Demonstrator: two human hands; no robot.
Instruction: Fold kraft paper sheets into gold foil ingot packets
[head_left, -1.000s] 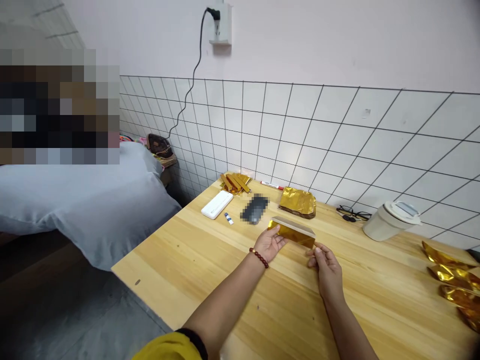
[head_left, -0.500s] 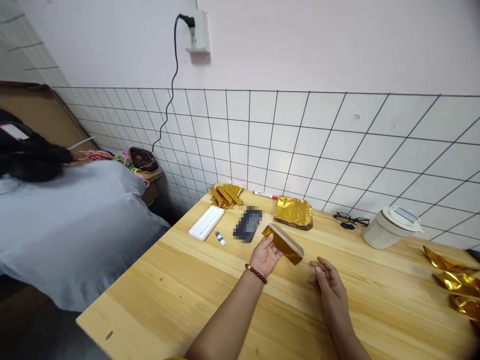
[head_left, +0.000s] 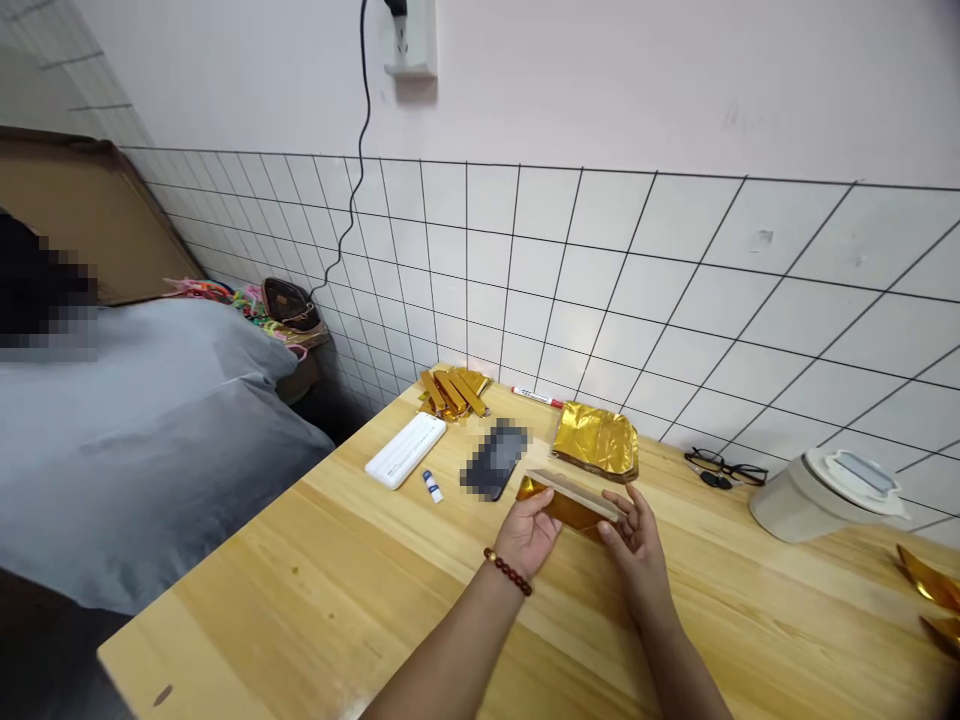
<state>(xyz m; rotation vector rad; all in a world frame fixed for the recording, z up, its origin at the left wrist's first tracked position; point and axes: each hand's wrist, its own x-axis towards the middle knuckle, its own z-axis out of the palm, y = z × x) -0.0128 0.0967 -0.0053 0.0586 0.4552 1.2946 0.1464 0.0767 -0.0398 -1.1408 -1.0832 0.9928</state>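
Note:
A folded piece of gold foil paper (head_left: 571, 512) is held above the wooden table, its long pale inner side facing up. My left hand (head_left: 527, 540), with a beaded bracelet at the wrist, pinches its left end, thumb in front. At the right end, my right hand (head_left: 639, 560) has its thumb on the front face and its fingers curled behind the corner. Just beyond the paper lies a stack of gold foil sheets (head_left: 596, 442). A dark, blurred phone (head_left: 495, 460) rests to the left of it.
Toward the left are a white power bank (head_left: 406, 450), a small white-and-blue tube (head_left: 432, 486) and gold strips (head_left: 450, 393). A marker (head_left: 534, 397), glasses (head_left: 724, 470) and a lidded container (head_left: 817, 495) line the wall. Gold pieces (head_left: 930, 580) sit far right. Another person (head_left: 150, 430) is at left.
My right hand has come in from the right and now touches the right end of the gold paper. The paper is more level. The camera view has shifted a little.

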